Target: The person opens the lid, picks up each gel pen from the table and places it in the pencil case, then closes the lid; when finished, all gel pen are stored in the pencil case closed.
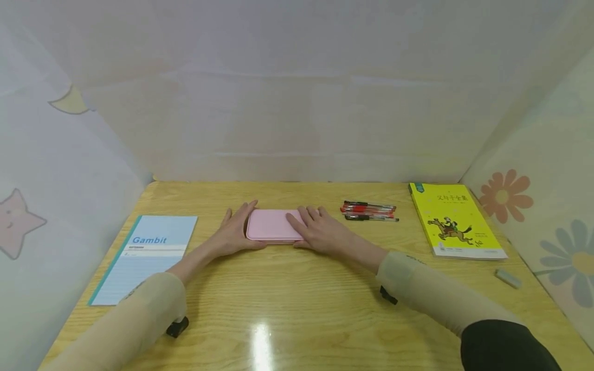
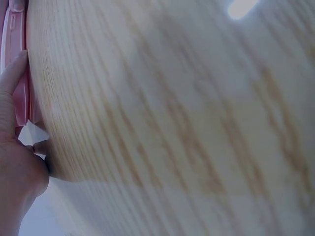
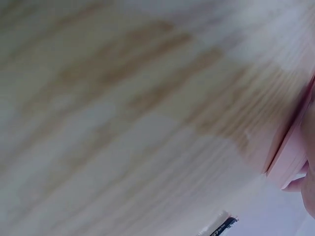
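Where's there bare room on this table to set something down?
Widest: tabletop between the sleeves, in front of the pink case. A slimmer strip lies behind the case. Crowded: the case, between left hand and right hand; the narrow gap between pens and yellow book.

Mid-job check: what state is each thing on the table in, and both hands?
Pink case: lid down, lying flat; clasp fastening can't be told
Left hand: gripping the case's left end
Right hand: holding the case's right end, fingers over the lid
Pens: lying bunched together
Notebook: closed, flat, cover up
Yellow book: closed, flat, cover up
Small grey block: lying down
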The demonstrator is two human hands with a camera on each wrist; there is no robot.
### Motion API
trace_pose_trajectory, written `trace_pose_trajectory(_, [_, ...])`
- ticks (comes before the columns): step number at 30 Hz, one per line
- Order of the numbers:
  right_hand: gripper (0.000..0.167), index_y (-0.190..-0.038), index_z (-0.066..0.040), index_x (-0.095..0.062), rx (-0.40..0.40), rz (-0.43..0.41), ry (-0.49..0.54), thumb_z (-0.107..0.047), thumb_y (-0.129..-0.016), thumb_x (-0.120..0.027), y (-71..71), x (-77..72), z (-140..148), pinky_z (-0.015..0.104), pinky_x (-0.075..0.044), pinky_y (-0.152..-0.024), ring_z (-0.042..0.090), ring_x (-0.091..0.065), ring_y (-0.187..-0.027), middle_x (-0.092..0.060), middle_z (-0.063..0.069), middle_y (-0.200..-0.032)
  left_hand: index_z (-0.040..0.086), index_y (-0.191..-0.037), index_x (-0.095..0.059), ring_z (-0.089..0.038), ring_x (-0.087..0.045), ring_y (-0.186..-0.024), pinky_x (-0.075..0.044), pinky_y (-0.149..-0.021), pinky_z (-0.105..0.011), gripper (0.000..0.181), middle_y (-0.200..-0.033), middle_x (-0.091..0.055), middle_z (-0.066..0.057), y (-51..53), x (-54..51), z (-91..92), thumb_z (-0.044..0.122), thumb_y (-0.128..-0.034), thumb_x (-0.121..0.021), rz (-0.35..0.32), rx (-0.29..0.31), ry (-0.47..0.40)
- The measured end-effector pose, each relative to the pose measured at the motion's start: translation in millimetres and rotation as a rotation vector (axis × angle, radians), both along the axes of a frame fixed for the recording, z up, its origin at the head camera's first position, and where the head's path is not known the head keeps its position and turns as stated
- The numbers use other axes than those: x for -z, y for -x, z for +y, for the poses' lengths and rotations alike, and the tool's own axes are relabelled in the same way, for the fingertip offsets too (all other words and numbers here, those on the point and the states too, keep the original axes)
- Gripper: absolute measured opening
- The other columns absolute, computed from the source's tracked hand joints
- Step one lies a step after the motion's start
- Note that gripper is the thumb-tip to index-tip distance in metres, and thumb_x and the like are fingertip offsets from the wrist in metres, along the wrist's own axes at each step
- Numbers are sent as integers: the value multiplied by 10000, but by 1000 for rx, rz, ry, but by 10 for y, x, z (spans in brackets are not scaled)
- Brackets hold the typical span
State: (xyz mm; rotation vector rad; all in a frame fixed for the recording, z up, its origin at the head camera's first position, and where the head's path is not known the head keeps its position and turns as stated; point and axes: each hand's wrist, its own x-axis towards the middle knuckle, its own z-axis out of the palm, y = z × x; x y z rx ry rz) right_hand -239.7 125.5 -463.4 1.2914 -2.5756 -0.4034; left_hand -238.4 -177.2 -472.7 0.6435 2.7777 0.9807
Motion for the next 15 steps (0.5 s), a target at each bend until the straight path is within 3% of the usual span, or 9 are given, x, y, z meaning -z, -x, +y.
trace_pose_trajectory(8, [763, -1602, -104, -333, -42, 74, 3, -635, -1055, -360, -10, -10, 15, 480, -591, -899, 315, -594, -1128, -544, 184, -1355, 84, -1650, -162, -420, -123, -1609, 56, -1280, -666, 1211, -1671, -335, -181, -2, 6, 8, 482, -766, -887, 1, 10, 8])
trace_pose_trajectory(15, [759, -1622, -112, -270, -26, -2, -19, -627, -1067, -314, 14, -62, 18, 491, -580, -949, 321, -589, -1204, -515, 182, -1392, 100, -1654, -156, -416, -110, -1611, 66, -1283, -657, 1204, -1695, -279, -182, 4, 0, 1, 479, -773, -884, -13, 6, 15])
